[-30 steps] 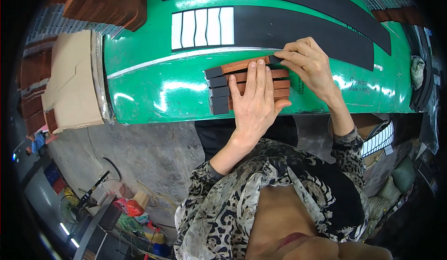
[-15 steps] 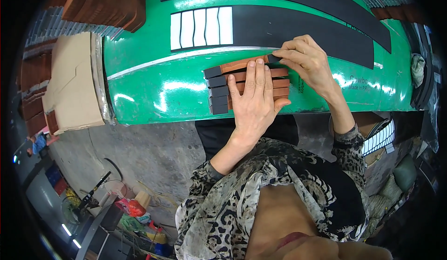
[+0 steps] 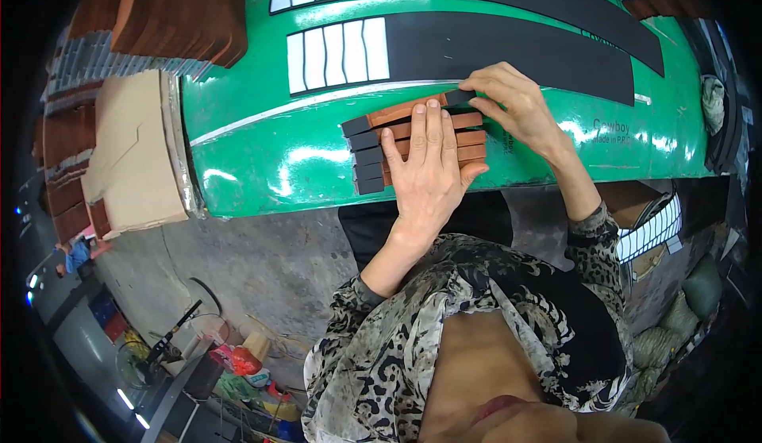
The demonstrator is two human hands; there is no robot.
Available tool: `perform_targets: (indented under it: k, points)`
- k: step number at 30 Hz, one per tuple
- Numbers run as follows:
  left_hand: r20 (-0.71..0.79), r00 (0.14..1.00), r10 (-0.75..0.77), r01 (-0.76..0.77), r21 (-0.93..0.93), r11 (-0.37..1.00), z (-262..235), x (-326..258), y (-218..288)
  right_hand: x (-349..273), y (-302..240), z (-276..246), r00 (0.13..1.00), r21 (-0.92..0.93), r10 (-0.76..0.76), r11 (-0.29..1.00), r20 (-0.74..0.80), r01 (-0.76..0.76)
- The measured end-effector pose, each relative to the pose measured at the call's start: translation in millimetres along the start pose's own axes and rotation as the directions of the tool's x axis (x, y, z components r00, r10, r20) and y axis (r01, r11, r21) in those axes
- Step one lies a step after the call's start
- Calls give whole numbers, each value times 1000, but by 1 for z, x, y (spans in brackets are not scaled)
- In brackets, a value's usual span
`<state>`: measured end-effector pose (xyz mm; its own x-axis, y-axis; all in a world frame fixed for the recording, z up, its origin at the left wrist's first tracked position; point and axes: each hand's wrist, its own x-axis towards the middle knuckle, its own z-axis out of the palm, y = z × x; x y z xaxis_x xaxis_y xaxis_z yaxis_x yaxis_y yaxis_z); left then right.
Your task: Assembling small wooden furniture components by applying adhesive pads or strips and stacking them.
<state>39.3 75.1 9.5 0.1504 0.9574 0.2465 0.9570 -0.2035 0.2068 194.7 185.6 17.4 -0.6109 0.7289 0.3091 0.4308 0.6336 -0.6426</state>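
**Along the bench's front edge, a flat left hand (image 3: 426,175) covers the brown strips (image 3: 470,139)!**

And just back from that near edge, around the middle of the green bench (image 3: 254,169), the strips lie side by side, black ends poking out to the left. Left hand spread open across them, palm down, fingers pointing to the far edge, thumb out to the right, nothing gripped! Over to the right hand (image 3: 520,109): fingers half curled, forefinger at the black end (image 3: 459,96) of the farthest strip, thumb just below; whether it pinches, I can't tell. Beyond, toward the far edge, stretch two long black pieces (image 3: 516,54) with white patches at their left ends. Far left corner? A tall brown stack (image 3: 178,18), and cardboard (image 3: 131,161) by the left edge!
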Motion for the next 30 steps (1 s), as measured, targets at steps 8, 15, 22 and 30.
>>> perform_targets:
  k: [8,15,22,30]
  points:
    - [-35,999,14,-14,-21,1000,1,0,0,-2,-6,4,997,-167,-78,983,-24,73]
    - [-50,999,-2,0,-54,999,3,1,0,2,-4,-2,990,-196,-138,970,31,142]
    - [-50,999,-3,0,-57,998,2,4,-1,6,-5,-10,996,-197,-67,977,65,79]
    - [-34,999,25,-28,-85,996,1,0,-4,141,29,13,991,-147,-21,988,131,40]
